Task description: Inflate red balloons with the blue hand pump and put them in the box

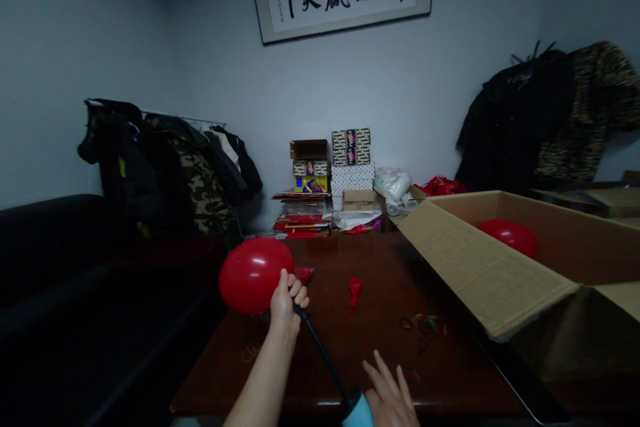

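My left hand (289, 299) is closed round the neck of an inflated red balloon (253, 277), with a black end of a balloon pump (357, 408) at the same grip. From there the pump's black rod slants down to its light blue body at the bottom edge. Beside that blue body, my right hand (391, 392) has its fingers spread, and its palm is partly cut off by the frame. On the brown table lies a flat red balloon (355, 291). Another red item (303, 273) shows partly behind my left hand.
An open cardboard box (493, 267) with an inflated red balloon (511, 237) inside stands at the right. Scissors (423, 345) and small bits lie on the table (325, 255). Boxes (351, 177) are stacked at the back. A black sofa (60, 320) flanks the left.
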The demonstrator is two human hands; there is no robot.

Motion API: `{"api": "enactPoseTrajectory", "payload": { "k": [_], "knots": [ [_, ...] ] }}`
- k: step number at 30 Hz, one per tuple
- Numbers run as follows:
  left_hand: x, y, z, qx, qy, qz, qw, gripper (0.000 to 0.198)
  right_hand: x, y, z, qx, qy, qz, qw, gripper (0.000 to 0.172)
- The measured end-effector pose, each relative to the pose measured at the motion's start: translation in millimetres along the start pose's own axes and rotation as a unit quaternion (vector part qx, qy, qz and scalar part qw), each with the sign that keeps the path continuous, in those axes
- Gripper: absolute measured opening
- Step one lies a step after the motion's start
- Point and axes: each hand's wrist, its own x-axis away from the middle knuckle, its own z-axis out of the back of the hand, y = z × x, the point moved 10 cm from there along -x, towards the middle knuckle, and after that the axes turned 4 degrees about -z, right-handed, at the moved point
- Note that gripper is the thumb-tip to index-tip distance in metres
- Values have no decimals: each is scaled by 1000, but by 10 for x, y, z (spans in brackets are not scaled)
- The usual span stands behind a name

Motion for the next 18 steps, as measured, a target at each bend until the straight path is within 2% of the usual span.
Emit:
{"api": "enactPoseTrajectory", "payload": {
  "k": [5, 12, 15, 18],
  "knots": [
    [52, -80, -17, 6, -2, -7, 1000, 45, -91, -98, 156, -23, -18, -6, 1000, 28],
    [277, -510, -94, 1, -13, 35, 999, 46, -281, -223, 430, -79, -11, -28, 996, 40],
    [368, -677, -96, -21, -18, 47, 998, 48, -363, -245, 395, -87, -36, -34, 995, 45],
    [414, -805, -14, -45, -17, 59, 997, 49, -387, -239, 275, -86, -44, -42, 994, 47]
  ]
}}
